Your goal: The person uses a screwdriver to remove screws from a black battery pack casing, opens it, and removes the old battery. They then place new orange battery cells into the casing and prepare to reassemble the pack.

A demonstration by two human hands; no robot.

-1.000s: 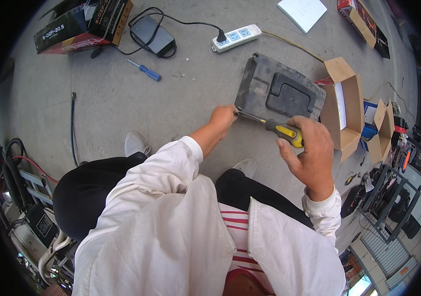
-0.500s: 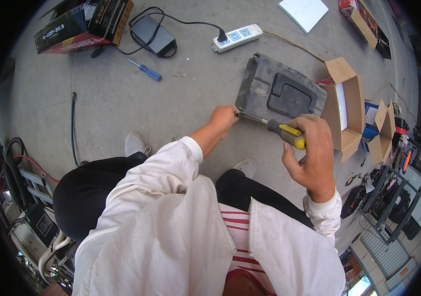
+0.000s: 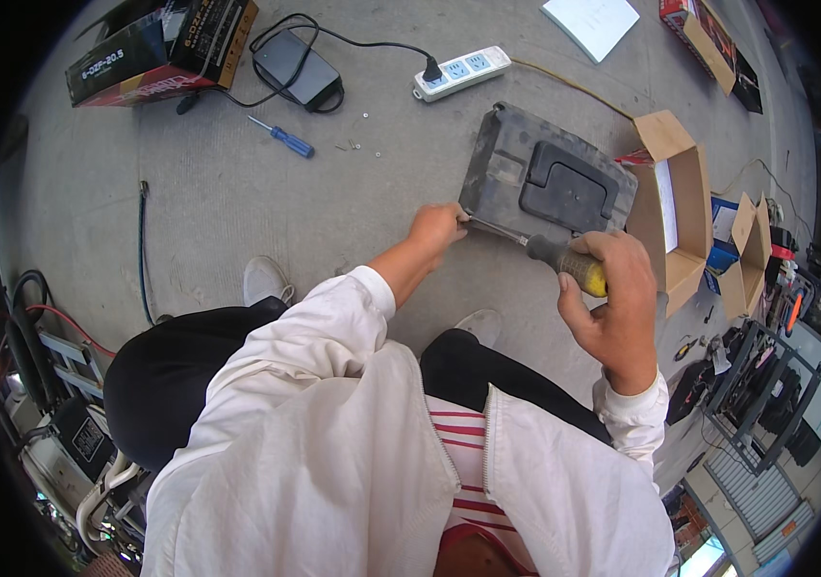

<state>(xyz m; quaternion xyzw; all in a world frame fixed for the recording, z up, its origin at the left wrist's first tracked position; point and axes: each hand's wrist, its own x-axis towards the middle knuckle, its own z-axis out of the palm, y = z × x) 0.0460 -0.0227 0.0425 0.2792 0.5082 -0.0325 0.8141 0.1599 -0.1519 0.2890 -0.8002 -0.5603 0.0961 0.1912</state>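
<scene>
1. At the near-left corner of the black case (image 3: 547, 168), the L hand (image 3: 436, 229) covers the spot, so the tip of the yellow-and-grey screwdriver (image 3: 569, 264) is hard to make out; it seems to meet the corner.
2. Also hidden: part of the handle, under the fingers of the R hand (image 3: 617, 308). Dark box (image 3: 165, 53) top L & white slab (image 3: 591, 27) top R-of-ctr cut off by frame edge. Loose bits (image 3: 356, 146) on floor too small to ID.
3. Vs. 1 s ago: handle has turned, yellow upper panel gone from view, yellow now at the butt end; handle sits a bit further R. L hand & case in same place.
4. Hands apart. R fingers & thumb closed round the handle; L fingers bunched at the corner, can't tell if they pinch anything.
5. Case: on the concrete floor (image 3: 208, 212) in front of person, a bit R of ctr. Dusty, scuffed, w/ darker handle panel on top. Open carton (image 3: 687, 271) just beside its R end.
</scene>
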